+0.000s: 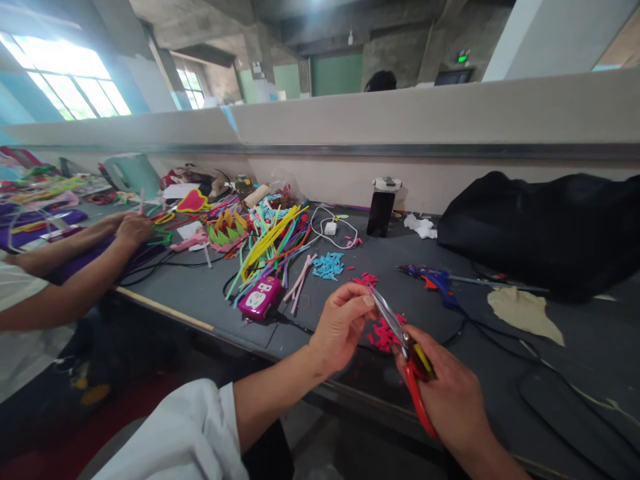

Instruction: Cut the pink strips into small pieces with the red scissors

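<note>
Right hand (pixel 453 397): clenched on red-handled scissors (pixel 393 320), blades' long axis running up-left twd left hand (pixel 343 327). Left hand: fingertips pinched at blade tips; I couldn't ID contents. Red offcuts (pixel 379 339) on table (pixel 200 293) beneath.

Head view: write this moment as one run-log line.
right hand: grips red-handled scissors | left hand: pinched at blade tips | under them: red scraps | far left: co-worker's hands

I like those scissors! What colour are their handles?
Red, with yellow inside. The head view shows the handles in the right hand.
</note>
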Demonstrator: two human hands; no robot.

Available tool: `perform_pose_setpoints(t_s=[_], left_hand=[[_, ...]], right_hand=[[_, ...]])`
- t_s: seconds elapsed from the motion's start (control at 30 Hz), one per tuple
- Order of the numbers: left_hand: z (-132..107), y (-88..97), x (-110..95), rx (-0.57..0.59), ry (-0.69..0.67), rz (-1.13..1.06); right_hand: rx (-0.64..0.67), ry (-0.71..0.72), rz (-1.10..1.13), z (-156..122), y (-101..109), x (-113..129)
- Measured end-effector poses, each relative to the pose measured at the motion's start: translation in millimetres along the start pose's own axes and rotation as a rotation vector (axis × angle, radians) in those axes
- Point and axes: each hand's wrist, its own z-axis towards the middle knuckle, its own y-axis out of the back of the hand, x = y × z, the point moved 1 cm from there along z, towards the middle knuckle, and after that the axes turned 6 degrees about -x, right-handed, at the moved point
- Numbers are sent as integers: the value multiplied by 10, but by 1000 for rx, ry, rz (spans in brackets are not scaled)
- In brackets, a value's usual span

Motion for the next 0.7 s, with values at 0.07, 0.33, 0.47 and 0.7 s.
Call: perform_pose_setpoints(t_s=[0.07, 0.33, 0.47, 0.7], left_hand=[[-5, -5, -3, -11, 10, 6], [1, -4, -5, -33, 29, 19], [3, 10, 11, -25, 31, 11], [60, 41, -98, -45, -46, 63]], right_hand=[[-10, 5, 11, 1, 3, 9], [-22, 39, -10, -24, -16, -11], [-17, 48, 5, -20, -19, -16], [11, -129, 211, 20, 2, 59]])
